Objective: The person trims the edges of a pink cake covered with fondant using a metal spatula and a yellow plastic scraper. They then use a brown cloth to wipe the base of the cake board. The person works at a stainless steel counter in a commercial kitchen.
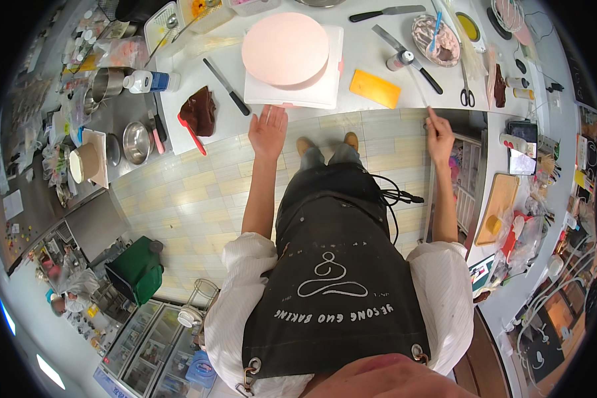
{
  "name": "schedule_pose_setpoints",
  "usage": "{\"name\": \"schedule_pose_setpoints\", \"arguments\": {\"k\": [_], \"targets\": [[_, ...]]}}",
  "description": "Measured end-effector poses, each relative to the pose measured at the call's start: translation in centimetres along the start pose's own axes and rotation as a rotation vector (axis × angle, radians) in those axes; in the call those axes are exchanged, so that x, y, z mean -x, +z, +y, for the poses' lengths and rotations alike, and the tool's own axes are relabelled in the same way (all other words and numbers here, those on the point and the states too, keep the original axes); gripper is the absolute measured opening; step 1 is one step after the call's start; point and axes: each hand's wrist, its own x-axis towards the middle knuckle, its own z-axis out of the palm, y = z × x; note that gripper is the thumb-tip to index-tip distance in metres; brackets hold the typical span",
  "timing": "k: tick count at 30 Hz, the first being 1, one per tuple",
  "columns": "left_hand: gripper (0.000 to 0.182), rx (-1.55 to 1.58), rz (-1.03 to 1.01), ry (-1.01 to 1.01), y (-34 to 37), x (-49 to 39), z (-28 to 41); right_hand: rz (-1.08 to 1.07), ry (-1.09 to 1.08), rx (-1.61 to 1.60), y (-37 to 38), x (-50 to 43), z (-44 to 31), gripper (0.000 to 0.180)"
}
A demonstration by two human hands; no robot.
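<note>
A round, smooth pale-pink cake sits on a white square board at the table's front edge. My left hand is palm up with its fingers apart, fingertips at the board's near edge and nothing in the palm. At the table edge to the right, my right hand has curled fingers and an extended index finger. A thin pale strip runs from that fingertip over the table, and the hand appears to grip it. Between the hands lies a yellow-orange flat scraper.
Left of the cake are a black-handled knife, brown plastic sheeting and a red spatula. To the right are a small bottle, a palette knife, scissors and a bowl of pink cream. A black cable hangs beside my apron.
</note>
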Motion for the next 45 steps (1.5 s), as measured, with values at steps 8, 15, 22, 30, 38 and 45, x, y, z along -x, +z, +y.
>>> {"name": "schedule_pose_setpoints", "arguments": {"k": [8,15,22,30,38,45], "targets": [[0.024,-1.060,0.231,0.240,-5.1,1.7,-0.1,-0.118,-0.034,-0.093,1.3,1.2,-2.0,0.023],[0.037,-1.831,0.859,1.031,-10.1,-0.5,16.0,-0.383,0.042,-0.481,1.2,1.3,-12.6,0.021],[0.031,-1.976,0.881,0.972,-8.9,-5.1,24.4,-0.755,0.237,-0.725,17.6,4.8,-27.9,0.020],[0.023,-0.390,0.038,0.223,-12.8,-4.3,27.3,-0.592,0.510,-0.663,47.8,7.0,-36.9,0.019],[0.035,-0.415,0.107,0.255,-10.2,-5.8,25.2,-0.490,0.147,-0.218,51.3,7.6,-35.4,0.015],[0.028,-0.288,0.227,0.294,-8.0,-7.9,19.4,-0.436,-0.015,-0.007,41.6,7.3,-34.4,0.013]]}}
